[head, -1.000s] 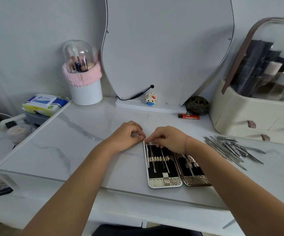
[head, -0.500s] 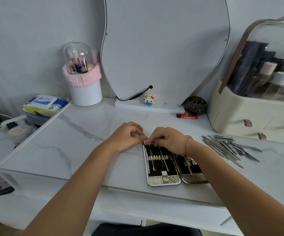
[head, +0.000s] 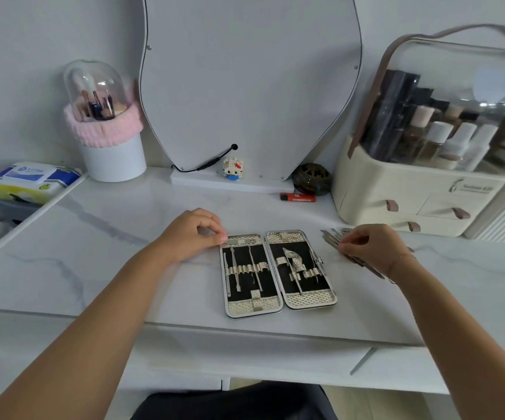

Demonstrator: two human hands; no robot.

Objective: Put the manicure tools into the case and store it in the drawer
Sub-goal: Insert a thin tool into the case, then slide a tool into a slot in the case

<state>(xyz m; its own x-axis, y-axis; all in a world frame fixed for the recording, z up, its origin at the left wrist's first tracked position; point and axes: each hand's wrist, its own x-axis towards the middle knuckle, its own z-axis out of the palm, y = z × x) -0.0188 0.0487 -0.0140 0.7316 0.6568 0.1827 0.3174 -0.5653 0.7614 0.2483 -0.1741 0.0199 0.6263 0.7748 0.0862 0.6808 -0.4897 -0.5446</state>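
I am in the middle of the loading step. The case [head: 252, 307] lies open flat on the counter [head: 124, 253], just in from the near edge. Several slim tools already sit under its elastic loops on both halves, and some loops look unfilled.

My left hand [head: 192, 234] rests at the case's far left corner. Its fingers [head: 219, 237] are curled, with the tips meeting on the rim in what looks like a light pinch to steady it.

My right hand [head: 372, 248] is out to the right over the loose tools [head: 331, 237], which lie in a fanned pile on the counter between the case and the cosmetics organiser [head: 411, 183]. Those fingers are bent down onto the pile and seem to be closing on one piece, though I cannot make out which.

I judge the next move to be this:
- Separate a single tool from the pile without dragging its neighbours along.
- Carry it left to the case.
- Slide it tip first under a free loop while the left hand keeps the case from skating.

Closing the case and putting it in a drawer come well after this, and I cannot tell yet which drawer is meant.
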